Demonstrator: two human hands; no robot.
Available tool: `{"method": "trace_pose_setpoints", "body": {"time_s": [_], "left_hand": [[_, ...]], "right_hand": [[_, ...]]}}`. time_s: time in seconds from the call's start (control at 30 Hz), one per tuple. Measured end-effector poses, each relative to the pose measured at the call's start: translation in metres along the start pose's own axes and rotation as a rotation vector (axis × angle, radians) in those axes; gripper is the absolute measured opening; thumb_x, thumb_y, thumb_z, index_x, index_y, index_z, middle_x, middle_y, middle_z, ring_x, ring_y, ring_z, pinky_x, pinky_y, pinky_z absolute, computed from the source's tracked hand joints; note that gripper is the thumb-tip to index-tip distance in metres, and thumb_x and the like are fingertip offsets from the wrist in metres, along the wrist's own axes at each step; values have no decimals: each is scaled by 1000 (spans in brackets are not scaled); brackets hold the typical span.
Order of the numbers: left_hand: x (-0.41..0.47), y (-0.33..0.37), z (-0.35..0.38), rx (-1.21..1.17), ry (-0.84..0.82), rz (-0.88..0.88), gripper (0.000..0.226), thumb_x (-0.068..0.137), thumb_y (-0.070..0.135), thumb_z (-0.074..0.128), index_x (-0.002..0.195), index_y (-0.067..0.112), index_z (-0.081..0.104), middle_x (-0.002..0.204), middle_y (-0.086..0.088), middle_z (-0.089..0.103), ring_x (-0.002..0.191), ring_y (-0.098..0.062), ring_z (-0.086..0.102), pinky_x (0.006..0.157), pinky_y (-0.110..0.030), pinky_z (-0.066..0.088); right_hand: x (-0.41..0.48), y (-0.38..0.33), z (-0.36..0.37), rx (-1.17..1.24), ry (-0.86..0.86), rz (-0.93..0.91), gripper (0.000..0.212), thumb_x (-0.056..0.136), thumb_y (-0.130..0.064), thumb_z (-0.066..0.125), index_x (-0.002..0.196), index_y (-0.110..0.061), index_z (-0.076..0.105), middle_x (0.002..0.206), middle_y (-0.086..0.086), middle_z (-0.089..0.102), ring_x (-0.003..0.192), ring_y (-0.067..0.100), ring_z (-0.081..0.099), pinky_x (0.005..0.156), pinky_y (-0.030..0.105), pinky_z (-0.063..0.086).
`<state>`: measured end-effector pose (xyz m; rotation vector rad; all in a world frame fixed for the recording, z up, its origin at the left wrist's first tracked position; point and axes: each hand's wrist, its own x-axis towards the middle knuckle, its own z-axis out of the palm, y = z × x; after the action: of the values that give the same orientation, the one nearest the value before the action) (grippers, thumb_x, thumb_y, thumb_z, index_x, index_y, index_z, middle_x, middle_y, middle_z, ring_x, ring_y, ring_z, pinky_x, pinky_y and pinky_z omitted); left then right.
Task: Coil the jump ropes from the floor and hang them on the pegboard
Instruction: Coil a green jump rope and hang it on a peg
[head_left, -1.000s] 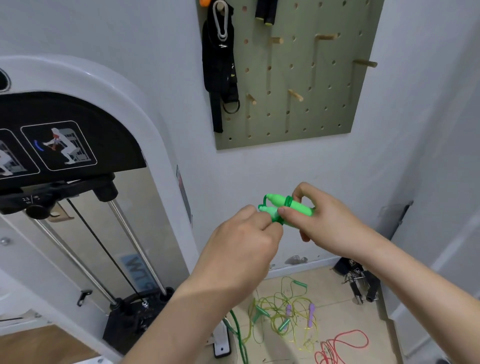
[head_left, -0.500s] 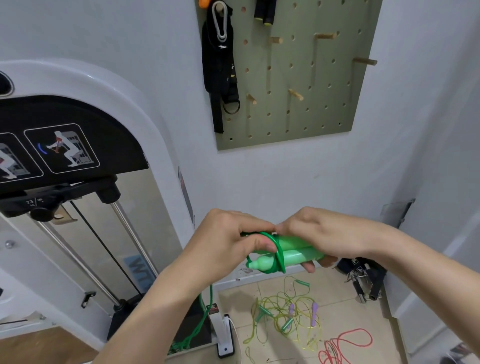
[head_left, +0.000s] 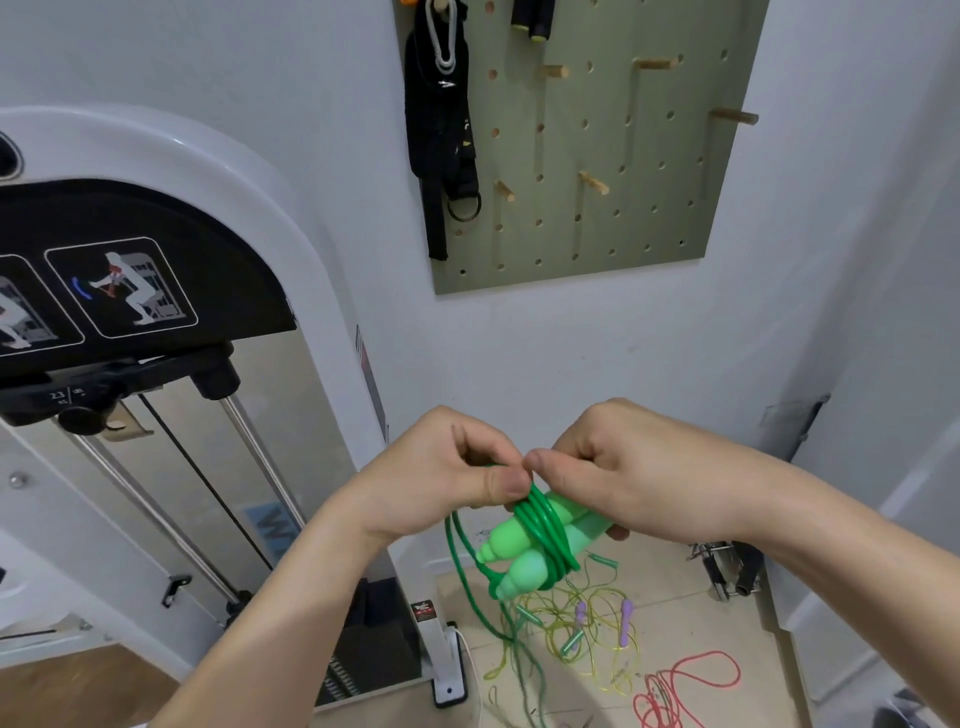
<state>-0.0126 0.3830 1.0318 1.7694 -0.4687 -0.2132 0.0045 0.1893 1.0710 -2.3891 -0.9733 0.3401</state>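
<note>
Below the far olive pegboard (head_left: 649, 218), the right hand (head_left: 639, 467) grips pale-green plastic handles (head_left: 519, 564), the left hand (head_left: 436, 483) pinches the half-wound green cord (head_left: 551, 530); tangled yellow ropes (head_left: 587, 634) and a red rope (head_left: 691, 680) lie uncoiled.

Room's bright w/ even white light from above; shadows faint, just thin streaks below the pegs (head_left: 592, 182) on the pegboard (head_left: 649, 234). Soft sheen on the machine's white arch (head_left: 234, 171). Wide-angle bends edges; wall (head_left: 571, 353) lines at rt lean. Dangling green rope (head_left: 466, 574) is motion-blurred, and clutter on the floor (head_left: 675, 597) looks soft.

We face a white wall (head_left: 571, 353); a white cable machine (head_left: 208, 171) fills nine o'clock, beige floor tiles (head_left: 675, 613) at five o'clock.
</note>
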Motion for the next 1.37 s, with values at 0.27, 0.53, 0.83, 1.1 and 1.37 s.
{"method": "trace_pose_setpoints", "body": {"time_s": [0.27,0.53,0.83,1.1,1.37], "left_hand": [[3,-25,17,-355,118,3,46,51,46,89,72,7,75,59,-14,58,50,-19,49,49,-22,36],[10,-14,64,-339,539,10,19,79,18,43,71,10,57,61,-21,44,42,-9,28,42,-19,22],[-6,-17,66,757,536,5,19,100,28,39,85,25,50,63,3,55,62,-21,52,59,-37,38],[-13,-11,56,1380,409,144,17,68,28,71,58,22,59,48,8,51,39,-17,51,38,-20,24],[-12,-6,30,1191,264,264,23,77,44,60,73,24,72,62,9,57,53,-13,56,46,-21,44]], "right_hand": [[-4,3,-9,388,65,-110,49,89,-44,50,47,-19,56,44,1,45,42,19,46,44,34,39],[12,5,18,917,472,78,42,99,-25,46,58,-15,50,41,14,42,30,17,37,41,15,23],[34,23,36,838,814,215,37,102,-20,35,66,-12,41,53,17,43,32,21,44,37,16,27],[35,30,39,-106,698,243,32,102,-32,27,73,-20,34,58,-1,40,60,33,38,56,37,28],[20,20,34,-381,353,246,39,102,-43,24,70,-22,34,63,-1,41,65,30,47,58,34,33]]}}
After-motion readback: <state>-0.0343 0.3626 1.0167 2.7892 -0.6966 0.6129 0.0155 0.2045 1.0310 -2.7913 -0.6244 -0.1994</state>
